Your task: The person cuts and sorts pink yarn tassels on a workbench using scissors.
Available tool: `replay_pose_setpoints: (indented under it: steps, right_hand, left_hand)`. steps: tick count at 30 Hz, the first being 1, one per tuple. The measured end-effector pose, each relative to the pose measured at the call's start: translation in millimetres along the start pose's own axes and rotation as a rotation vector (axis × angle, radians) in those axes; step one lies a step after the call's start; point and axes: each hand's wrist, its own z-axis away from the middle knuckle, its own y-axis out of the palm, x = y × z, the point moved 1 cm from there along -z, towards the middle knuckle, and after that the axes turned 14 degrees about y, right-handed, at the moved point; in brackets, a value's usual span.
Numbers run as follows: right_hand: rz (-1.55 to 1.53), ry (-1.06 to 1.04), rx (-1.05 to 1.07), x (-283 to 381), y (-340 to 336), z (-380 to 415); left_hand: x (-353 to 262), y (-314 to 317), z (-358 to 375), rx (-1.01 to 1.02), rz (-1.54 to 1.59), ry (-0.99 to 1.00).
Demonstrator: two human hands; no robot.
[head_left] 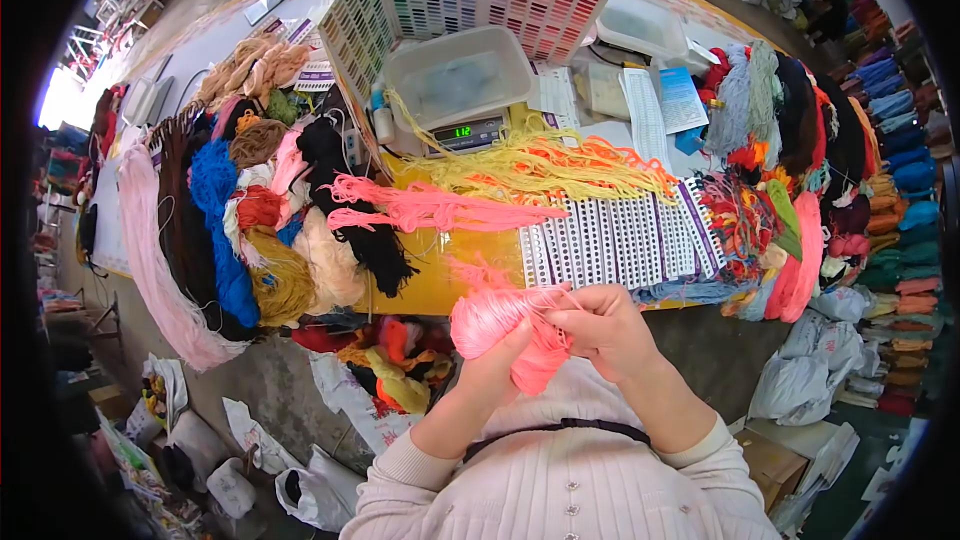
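A bundle of pink thread (487,323) is held up in front of my body, near the table's front edge. My left hand (487,368) is closed around its lower left side. At its right side the fingers of my right hand (608,332) are pinched together on strands of the same thread. Just beyond, a loose length of pink thread (440,208) lies across the table. Behind that are yellow thread (480,172) and orange thread (600,152). White punched thread cards (600,245) lie in rows to the right.
A digital scale (465,136) reading 1.12 carries a plastic tub (460,75). A folding colour chart (430,0) stands behind it. Mixed skeins, including blue thread (212,205), are heaped at left; others, with grey thread (728,100), at right. White bags (318,490) are on the floor.
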Motion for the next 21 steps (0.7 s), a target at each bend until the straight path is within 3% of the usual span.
replay_pose_setpoints:
  steps: [4,10,16,21]
  right_hand:
    - [-0.016,-0.048,-0.031,-1,-2,-2]
    - [-0.271,0.080,0.180,-2,-19,3]
    - [0.126,0.057,-0.061,7,2,7]
    - [0.211,0.039,0.007,3,-6,5]
  left_hand:
    - [-2,0,-2,-0.027,-0.030,-0.024]
    - [-6,-2,-1,-0.031,0.014,-0.061]
    - [-9,3,-5,0.098,0.049,-0.066]
    - [-9,3,-6,0.105,0.060,-0.106]
